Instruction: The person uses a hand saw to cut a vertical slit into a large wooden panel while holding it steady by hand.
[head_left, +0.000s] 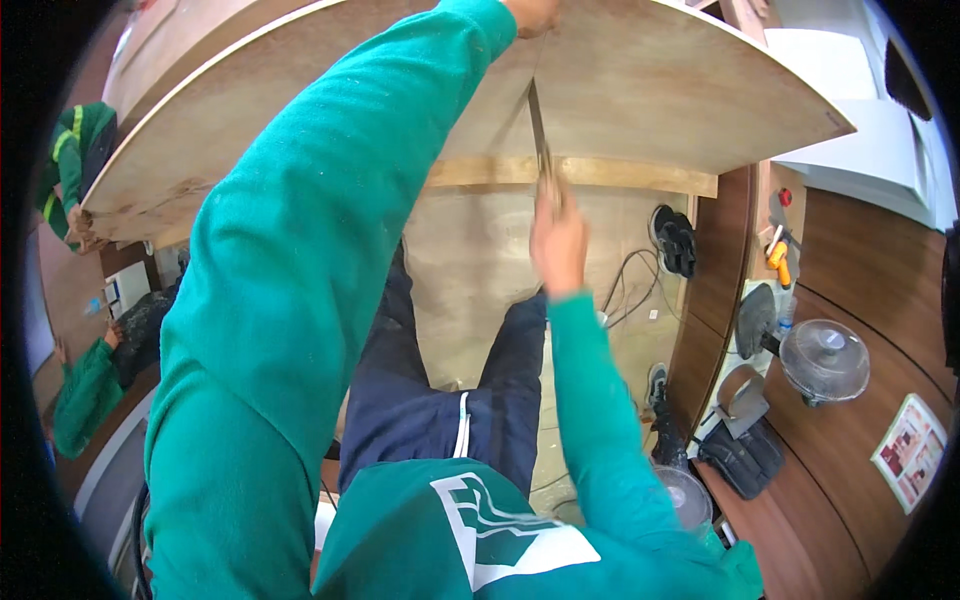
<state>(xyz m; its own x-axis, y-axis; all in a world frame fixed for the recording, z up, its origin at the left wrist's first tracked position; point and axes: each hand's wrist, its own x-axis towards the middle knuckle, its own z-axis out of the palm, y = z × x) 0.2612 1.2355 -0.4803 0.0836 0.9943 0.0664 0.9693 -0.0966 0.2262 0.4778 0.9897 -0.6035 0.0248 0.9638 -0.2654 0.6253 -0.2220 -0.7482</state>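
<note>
A large pale plywood sheet (650, 90) spans the far side in front of me. My right hand (560, 245) is closed around the handle of a handsaw (538, 120). The narrow blade points away from me and meets the sheet at its upper tip, where a thin line runs on across the board. Past the tip, my left hand (533, 15) rests on the plywood at the top edge of the view; its fingers are cut off by the frame. A light wooden batten (620, 175) runs along the near edge of the sheet.
A co-worker in green (75, 165) holds the sheet's left edge; another person's green sleeve (88, 400) shows below. Dark shoes (673, 240) and a black cable (630, 290) lie on the floor. At right stand a fan (823, 360), an orange-handled tool (778, 258) and a black bag (740, 460).
</note>
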